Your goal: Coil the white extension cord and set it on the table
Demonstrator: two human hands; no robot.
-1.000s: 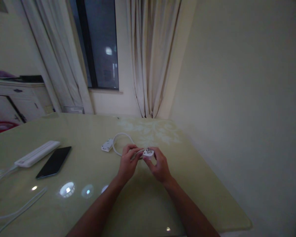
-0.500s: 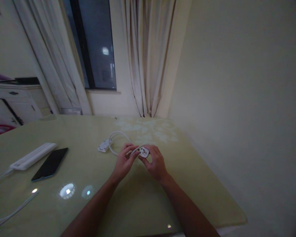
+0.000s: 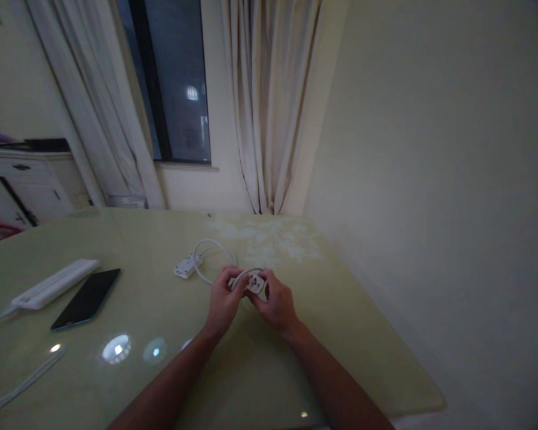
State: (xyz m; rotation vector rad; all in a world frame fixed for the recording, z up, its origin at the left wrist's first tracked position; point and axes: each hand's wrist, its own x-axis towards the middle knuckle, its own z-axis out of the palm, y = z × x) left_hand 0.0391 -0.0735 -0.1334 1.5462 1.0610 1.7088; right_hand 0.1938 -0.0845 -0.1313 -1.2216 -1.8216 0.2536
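Note:
Both my hands meet over the middle of the table. My right hand [image 3: 277,303] pinches a small white plug adapter [image 3: 255,283] between thumb and fingers; its face with several dark slots points towards me. My left hand [image 3: 225,297] is closed on the white cable [image 3: 246,273] close beside the adapter, its thumb at the adapter's left edge. The cable's join is partly hidden by my fingers. From there the cable loops on the tabletop behind my left hand, by a small white socket block [image 3: 186,266].
On the glossy pale green table [image 3: 363,334], a long white power strip [image 3: 56,283] and a black phone [image 3: 86,300] lie to the left. A white cable [image 3: 27,382] runs along the near left. A wall stands along the right side, with curtains [image 3: 273,107] behind.
Both hands have shifted slightly left and lower with the adapter, which has turned a little. The view has moved slightly too. Both grips stay closed.

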